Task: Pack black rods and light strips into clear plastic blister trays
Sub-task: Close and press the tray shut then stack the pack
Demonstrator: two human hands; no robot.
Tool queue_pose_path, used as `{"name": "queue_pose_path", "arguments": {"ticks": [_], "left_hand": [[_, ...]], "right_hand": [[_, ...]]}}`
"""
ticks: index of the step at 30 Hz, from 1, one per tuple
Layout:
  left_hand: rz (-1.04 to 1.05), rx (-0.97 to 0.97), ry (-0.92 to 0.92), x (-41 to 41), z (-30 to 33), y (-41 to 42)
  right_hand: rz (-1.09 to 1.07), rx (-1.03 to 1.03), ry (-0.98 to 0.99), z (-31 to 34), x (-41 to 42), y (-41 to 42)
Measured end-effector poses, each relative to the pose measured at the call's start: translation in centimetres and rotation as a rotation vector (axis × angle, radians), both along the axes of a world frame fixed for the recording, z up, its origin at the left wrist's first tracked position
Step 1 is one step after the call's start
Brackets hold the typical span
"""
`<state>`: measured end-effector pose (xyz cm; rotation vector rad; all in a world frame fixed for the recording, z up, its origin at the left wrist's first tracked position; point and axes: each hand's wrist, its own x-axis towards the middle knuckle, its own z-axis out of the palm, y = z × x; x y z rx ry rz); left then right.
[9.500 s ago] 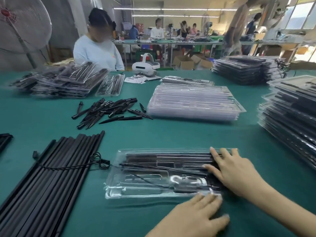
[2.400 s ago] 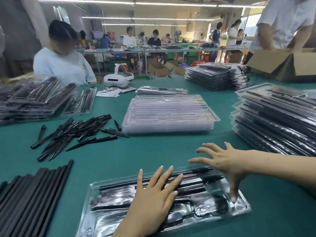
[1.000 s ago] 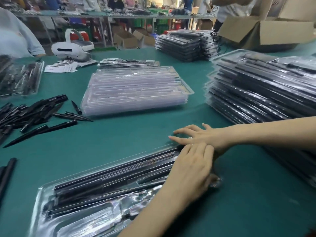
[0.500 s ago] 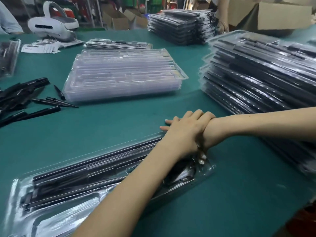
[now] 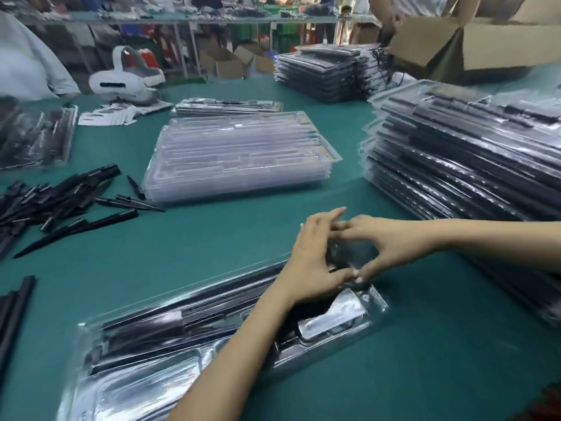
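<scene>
the green counter carries the work, with a tall stack of filled trays at the right edge and a stack of empty clear trays in the middle, well apart from the hands. loose black rods lie in a heap at the left. the blister tray in hand lies diagonally on the near counter, already loaded with long black rods along its far channels. both hands work at its far right end: the left hand lies across the tray with fingers bent down onto it, and the right hand meets it with thumb and fingers curved around a small dark part; blur hides whether either truly pinches it. judgement: the tray is thin, light and springy, likely to flex or slide on the cloth, so it is best steadied flat by a palm and lifted at both short ends; the rods are stiff and suit a grip near mid-length.
</scene>
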<state>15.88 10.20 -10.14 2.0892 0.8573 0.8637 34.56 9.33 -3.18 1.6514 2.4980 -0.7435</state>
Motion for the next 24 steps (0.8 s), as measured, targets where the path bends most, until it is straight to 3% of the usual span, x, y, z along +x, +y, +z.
{"name": "queue_pose_path", "arguments": {"ticks": [4,8,10,14,18,20,24], "left_hand": [[-0.006,-0.091,-0.057,-0.4,-0.1,0.3],[-0.020,-0.110,-0.026,-0.1,-0.1,0.2],[-0.017,-0.118,-0.010,-0.1,-0.2,0.1],[-0.015,-0.115,0.022,-0.1,0.1,-0.1],[-0.018,-0.090,0.027,0.0,0.2,-0.3],[-0.019,-0.078,0.034,-0.1,0.2,-0.3],[-0.021,-0.055,0.063,-0.2,0.3,-0.4]], "right_hand": [[-0.073,0.101,0.133,0.4,0.9,-1.7],[-0.010,0.190,0.258,-0.2,-0.2,-3.3],[0.023,0.212,0.201,-0.1,-0.6,-3.2],[0.104,0.176,-0.139,1.1,-0.6,-3.0],[0.390,0.479,-0.350,0.2,0.5,-5.7],[0.425,0.513,-0.400,-1.3,1.2,-8.0],[0.261,0.577,-0.301,-3.9,0.9,-10.4]]}}
